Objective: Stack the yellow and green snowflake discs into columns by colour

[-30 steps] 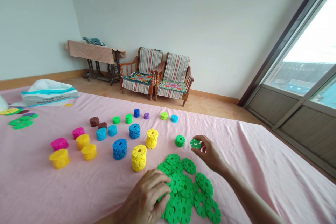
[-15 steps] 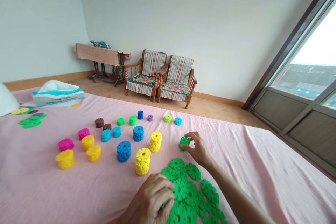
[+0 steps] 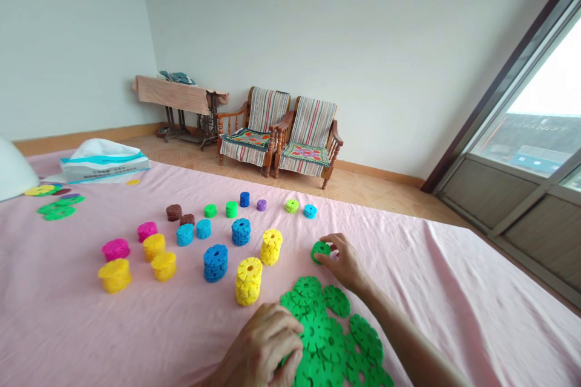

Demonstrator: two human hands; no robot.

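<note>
My right hand (image 3: 341,260) reaches forward, its fingers pinched around a small stack of green notched discs (image 3: 320,251) on the pink cloth (image 3: 454,302). My left hand (image 3: 263,351) lies low in the view, fingers curled on the near edge of a loose pile of flat green discs (image 3: 331,332). What those fingers hold, if anything, is hidden under them. The pile spreads between my two forearms.
Left of the pile stand stacks of yellow discs (image 3: 248,280), blue discs (image 3: 215,262), pink discs (image 3: 115,249) and small ones in a far row (image 3: 292,205). A white and teal bag (image 3: 103,160) lies far left. Two wooden armchairs (image 3: 281,136) stand beyond the cloth.
My right hand carried a green disc left from beside the small green stack onto it and now stays pinched there. My left hand has hardly moved on the pile.
</note>
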